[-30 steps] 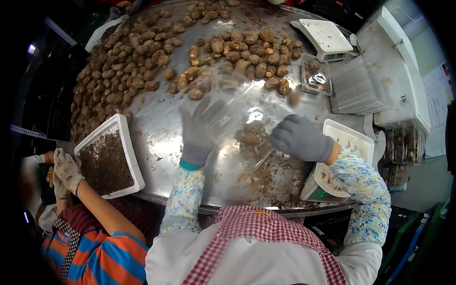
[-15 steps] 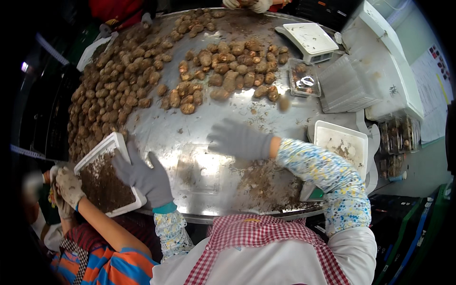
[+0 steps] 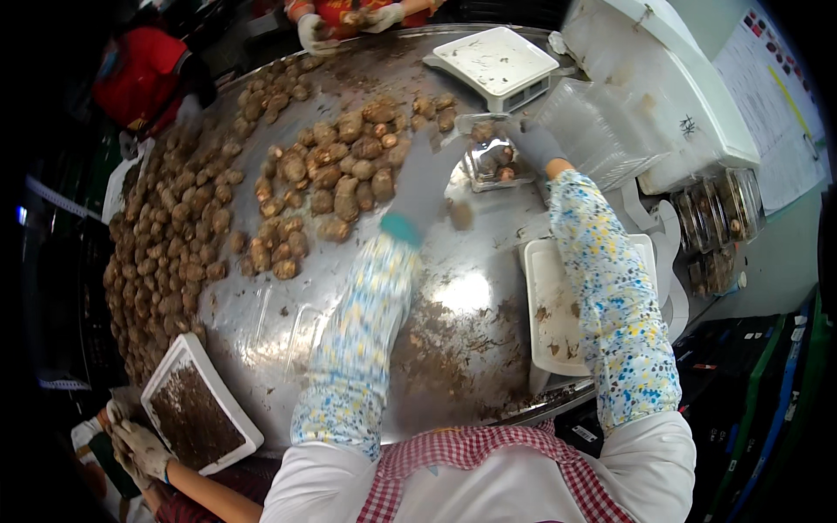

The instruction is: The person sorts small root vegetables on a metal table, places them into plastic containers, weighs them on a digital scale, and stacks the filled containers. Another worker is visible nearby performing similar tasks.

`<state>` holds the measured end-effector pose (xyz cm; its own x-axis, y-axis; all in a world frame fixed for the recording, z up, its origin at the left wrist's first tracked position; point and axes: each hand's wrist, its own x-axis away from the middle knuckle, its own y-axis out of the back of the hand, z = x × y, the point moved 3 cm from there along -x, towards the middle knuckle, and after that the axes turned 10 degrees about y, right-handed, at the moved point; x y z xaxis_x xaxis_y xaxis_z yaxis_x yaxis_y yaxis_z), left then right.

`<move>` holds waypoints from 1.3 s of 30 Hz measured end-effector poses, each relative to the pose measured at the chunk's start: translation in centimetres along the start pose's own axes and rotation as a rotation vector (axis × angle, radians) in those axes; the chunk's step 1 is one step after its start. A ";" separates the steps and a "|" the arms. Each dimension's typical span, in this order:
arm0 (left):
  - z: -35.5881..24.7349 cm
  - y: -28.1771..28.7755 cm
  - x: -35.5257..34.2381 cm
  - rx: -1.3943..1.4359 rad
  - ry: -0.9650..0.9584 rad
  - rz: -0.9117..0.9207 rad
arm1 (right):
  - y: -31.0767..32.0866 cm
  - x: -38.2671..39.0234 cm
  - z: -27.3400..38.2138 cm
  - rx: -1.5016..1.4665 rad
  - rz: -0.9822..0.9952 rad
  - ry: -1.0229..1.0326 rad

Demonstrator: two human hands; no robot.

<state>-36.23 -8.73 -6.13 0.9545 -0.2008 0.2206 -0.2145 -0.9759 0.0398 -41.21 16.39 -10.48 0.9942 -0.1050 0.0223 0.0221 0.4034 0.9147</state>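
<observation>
A clear plastic box [image 3: 485, 180] holding a few brown taro corms [image 3: 499, 159] stands at the right of the table. My right hand [image 3: 539, 144], in a grey glove, is at its right edge, the fingers closing on the rim. Just left of the box, my gloved left hand [image 3: 423, 187] reaches forward and is smeared by motion, so its fingers do not show clearly. It partly covers the right side of a loose group of taro [image 3: 344, 170]. One small taro [image 3: 459, 214] lies apart in front of the box.
A large taro heap [image 3: 170, 222] covers the left. A white scale [image 3: 495, 65] stands behind the box, stacked clear boxes [image 3: 602, 131] to its right. A white tray [image 3: 542, 331] lies beneath my right forearm. A co-worker's gloved hands [image 3: 139, 449] touch a soil-filled tray [image 3: 248, 440].
Both my hands have moved forward: the right to the box's edge, the left from beside the soil-filled tray to the taro. The whole view has shifted.
</observation>
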 end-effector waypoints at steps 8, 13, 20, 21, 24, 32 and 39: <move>8.9 -8.2 -12.2 -0.149 0.268 0.201 | 1.6 -0.8 1.5 0.163 0.273 -0.048; 9.6 -5.9 -11.3 0.095 0.034 0.408 | -1.0 0.7 -0.4 -0.327 0.295 -0.194; 3.7 -4.3 -4.3 0.420 0.296 0.578 | 0.0 2.9 -1.9 -0.659 0.157 -0.222; 3.3 -4.2 -3.4 0.485 0.272 0.586 | 2.4 4.5 -0.1 -0.672 0.117 -0.160; 2.3 -3.6 -0.6 0.625 0.220 0.626 | 8.8 9.1 4.2 -0.706 0.234 -0.110; -1.9 -1.1 10.9 0.530 0.178 0.944 | 17.9 21.2 6.4 -0.771 0.075 0.003; -4.0 -6.4 23.0 -0.032 0.425 1.346 | 14.0 40.0 5.7 -1.268 0.444 -0.098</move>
<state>-13.76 -6.80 2.58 -0.1151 -0.9179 0.3798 -0.9088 -0.0570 -0.4133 -1.73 12.63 5.48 0.9322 0.2108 0.2943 -0.1635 0.9705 -0.1772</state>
